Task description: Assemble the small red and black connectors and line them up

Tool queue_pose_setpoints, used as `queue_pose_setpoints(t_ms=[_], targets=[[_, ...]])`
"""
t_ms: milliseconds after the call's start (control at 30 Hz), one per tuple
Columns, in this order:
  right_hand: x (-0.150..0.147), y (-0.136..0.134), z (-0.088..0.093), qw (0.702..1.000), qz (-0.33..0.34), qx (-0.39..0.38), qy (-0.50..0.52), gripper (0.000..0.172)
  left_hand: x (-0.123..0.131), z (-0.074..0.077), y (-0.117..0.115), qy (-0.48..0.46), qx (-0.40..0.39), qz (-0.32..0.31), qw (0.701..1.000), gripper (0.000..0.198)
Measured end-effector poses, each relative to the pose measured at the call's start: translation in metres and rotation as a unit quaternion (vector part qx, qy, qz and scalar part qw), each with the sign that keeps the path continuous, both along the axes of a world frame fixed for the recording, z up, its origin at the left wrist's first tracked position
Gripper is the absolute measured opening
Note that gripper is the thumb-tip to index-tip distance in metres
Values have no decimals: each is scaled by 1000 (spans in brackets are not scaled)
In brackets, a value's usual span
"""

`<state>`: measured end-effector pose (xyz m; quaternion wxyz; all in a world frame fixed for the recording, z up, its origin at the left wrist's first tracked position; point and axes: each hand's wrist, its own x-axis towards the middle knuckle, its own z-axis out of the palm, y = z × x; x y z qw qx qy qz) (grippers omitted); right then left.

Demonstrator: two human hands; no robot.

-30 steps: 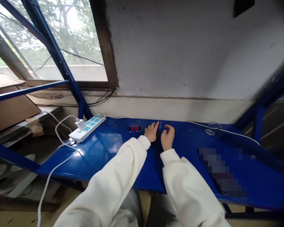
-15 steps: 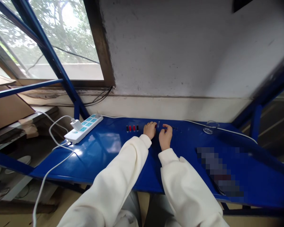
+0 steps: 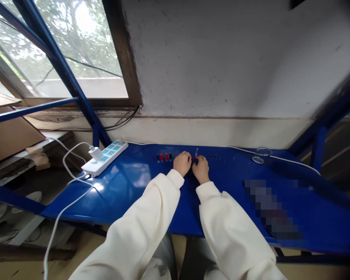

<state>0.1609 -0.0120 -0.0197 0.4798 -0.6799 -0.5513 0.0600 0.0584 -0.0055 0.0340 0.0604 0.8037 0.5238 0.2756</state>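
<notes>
My left hand (image 3: 182, 163) is closed, its fingertips pinching a small red piece (image 3: 193, 158) at the middle of the blue table. The fingers of my right hand (image 3: 201, 169) curl in against that same piece from the right, so both hands nearly meet. Most of the piece is hidden by fingers. Just beyond the fingertips lies a small clear tube (image 3: 196, 152). Left of my left hand stands a short row of small cylinders: a black cylinder (image 3: 158, 157), two red cylinders (image 3: 163, 157) and another black cylinder (image 3: 170, 156). Several tiny parts (image 3: 217, 157) lie to the right.
A white power strip (image 3: 103, 159) with a plugged-in adapter and trailing white cable sits at the table's left. Toward the back right are a clear round dish (image 3: 258, 159) and a thin cable (image 3: 294, 162). A blurred-out dark object (image 3: 272, 210) lies at the right front.
My right hand has moved left and closed in beside my left hand, its fingers now at the small red piece. The left hand stays nearly in place.
</notes>
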Motion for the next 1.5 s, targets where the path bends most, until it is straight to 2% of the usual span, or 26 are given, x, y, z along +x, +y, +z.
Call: queue_pose_setpoints(t_ms=[167, 367, 767, 900, 1100, 1300, 1400, 1500], targets=[[-6, 2, -8, 995, 12, -75, -61, 37, -22, -13, -18, -166, 18, 17, 986, 10], [-8, 5, -3, 986, 18, -131, -98, 44, -35, -26, -23, -340, -63, 42, 937, 8], [-7, 11, 6, 961, 8, -230, -154, 54, -31, -30, -20, -453, -89, 28, 887, 10], [-7, 11, 8, 958, 10, -239, -160, 53, -30, -31, -20, -470, -87, 24, 878, 9], [-8, 4, 10, 976, 16, -166, -144, 42, -30, -30, -19, -483, -86, 30, 871, 11], [-11, -1, 15, 993, 46, 7, -107, 28, -31, -25, -21, -499, -79, 31, 862, 13], [-12, -2, 20, 993, 53, 91, -55, 23, -32, -24, -21, -516, -79, 34, 852, 15], [-11, -4, 26, 989, 62, 132, 28, 22, -32, -23, -21, -532, -80, 42, 842, 16]])
